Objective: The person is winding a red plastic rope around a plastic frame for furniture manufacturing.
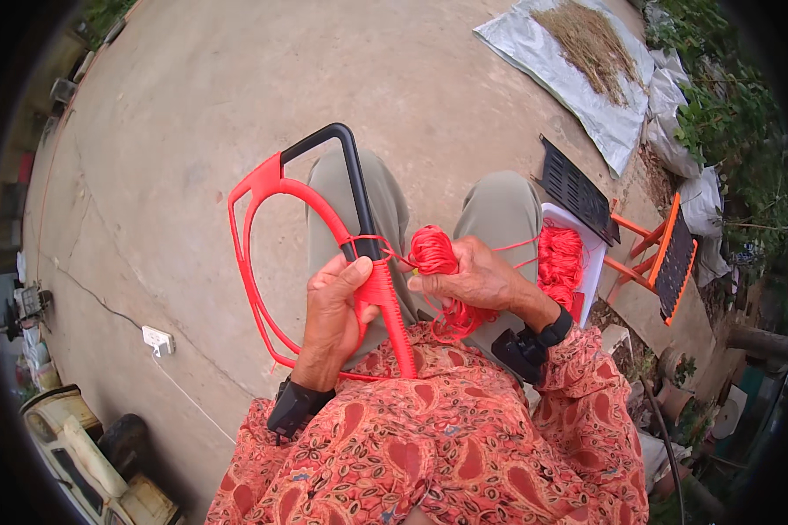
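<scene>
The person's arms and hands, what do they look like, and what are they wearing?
The left hand and right hand are bare, with no gloves. Both arms have coral-red cloth sleeves printed with darker red teardrops and little ovals. Each wrist wears a black, boxy gadget; the right one's black strap shows clearly.

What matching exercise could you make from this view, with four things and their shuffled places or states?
1. Left hand
2. Right hand
3. White power strip
4. Dry stalks

A. On the silvery sheet
B. Holding the frame's red-wrapped part
C. On the floor, at the picture's left
D. Gripping the red cord bundle

Pairs: 1-B, 2-D, 3-C, 4-A
</scene>
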`<act>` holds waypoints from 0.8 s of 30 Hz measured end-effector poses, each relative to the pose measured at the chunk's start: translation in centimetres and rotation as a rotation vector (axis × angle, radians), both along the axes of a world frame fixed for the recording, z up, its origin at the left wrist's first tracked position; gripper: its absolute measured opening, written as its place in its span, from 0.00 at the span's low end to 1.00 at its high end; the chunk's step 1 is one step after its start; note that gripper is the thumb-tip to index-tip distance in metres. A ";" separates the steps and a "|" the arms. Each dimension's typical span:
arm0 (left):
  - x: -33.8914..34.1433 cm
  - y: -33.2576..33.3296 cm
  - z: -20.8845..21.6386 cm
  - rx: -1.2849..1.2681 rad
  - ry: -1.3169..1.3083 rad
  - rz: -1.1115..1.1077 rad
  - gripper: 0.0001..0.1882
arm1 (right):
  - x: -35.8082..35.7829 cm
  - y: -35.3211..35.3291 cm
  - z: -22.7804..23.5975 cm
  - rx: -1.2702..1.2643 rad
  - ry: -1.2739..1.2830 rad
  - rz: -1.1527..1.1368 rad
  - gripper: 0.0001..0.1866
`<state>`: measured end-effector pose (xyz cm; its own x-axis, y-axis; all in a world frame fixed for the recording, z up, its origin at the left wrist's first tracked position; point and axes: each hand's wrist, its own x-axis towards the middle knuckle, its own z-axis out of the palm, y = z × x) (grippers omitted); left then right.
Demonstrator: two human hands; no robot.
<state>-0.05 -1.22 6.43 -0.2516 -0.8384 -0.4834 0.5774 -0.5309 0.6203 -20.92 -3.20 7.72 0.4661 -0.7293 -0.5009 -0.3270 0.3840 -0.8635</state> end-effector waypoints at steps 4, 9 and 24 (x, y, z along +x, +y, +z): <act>0.3 0.1 -0.6 0.011 0.002 0.033 0.10 | 0.1 1.6 0.1 0.047 -0.167 -0.299 0.17; 0.6 0.2 -0.8 0.025 -0.024 0.000 0.09 | -0.5 4.1 3.8 -0.066 -0.048 -0.376 0.13; 0.6 0.5 -2.0 0.018 0.135 0.086 0.10 | -1.8 5.2 1.8 0.029 -0.342 -0.587 0.11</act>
